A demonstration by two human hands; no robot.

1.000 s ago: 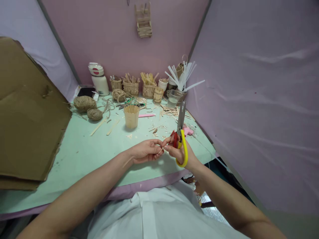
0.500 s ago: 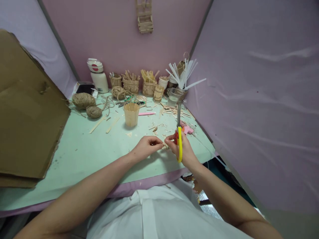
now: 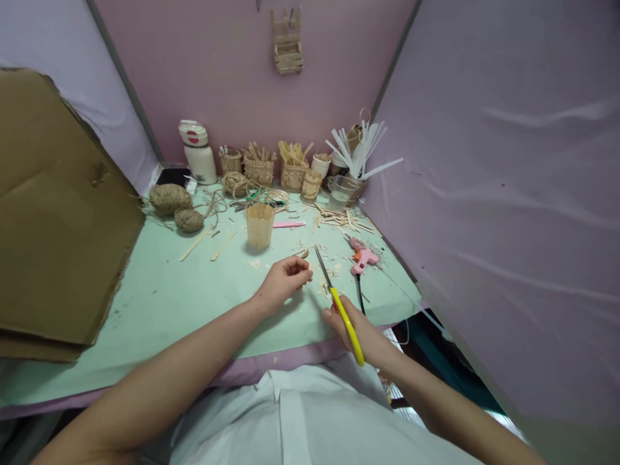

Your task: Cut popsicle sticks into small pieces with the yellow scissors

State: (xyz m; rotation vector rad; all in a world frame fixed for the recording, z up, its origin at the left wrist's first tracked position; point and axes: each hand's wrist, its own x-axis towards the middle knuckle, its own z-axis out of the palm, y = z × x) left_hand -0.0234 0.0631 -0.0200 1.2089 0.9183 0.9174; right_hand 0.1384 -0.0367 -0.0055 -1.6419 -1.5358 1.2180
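My right hand (image 3: 356, 329) is wrapped round scissors (image 3: 347, 326) with yellow handles, their blades closed and pointing away over the table. Curled fingers meet the thumb on my left hand (image 3: 285, 281), just left of the blade tips; whatever it may pinch is too small to make out. Pale wood shavings (image 3: 325, 284) lie scattered between the two hands. A cup made of thin wooden slats (image 3: 259, 227) stands upright beyond my left hand. To the right of the scissors lies a pink glue gun (image 3: 363, 256) with a dark cord.
Small pots of wooden sticks (image 3: 259, 169) line the back wall beside a white bottle (image 3: 201, 161). Twine balls (image 3: 169, 198) sit at the left, near a large cardboard sheet (image 3: 62, 213). White glue sticks (image 3: 363, 152) fan out at the back right, behind loose wood strips (image 3: 343, 219).
My hands have drawn apart. The right one has moved down toward me, and the scissors have swung from upright to slanting left. The left one has shifted slightly left.
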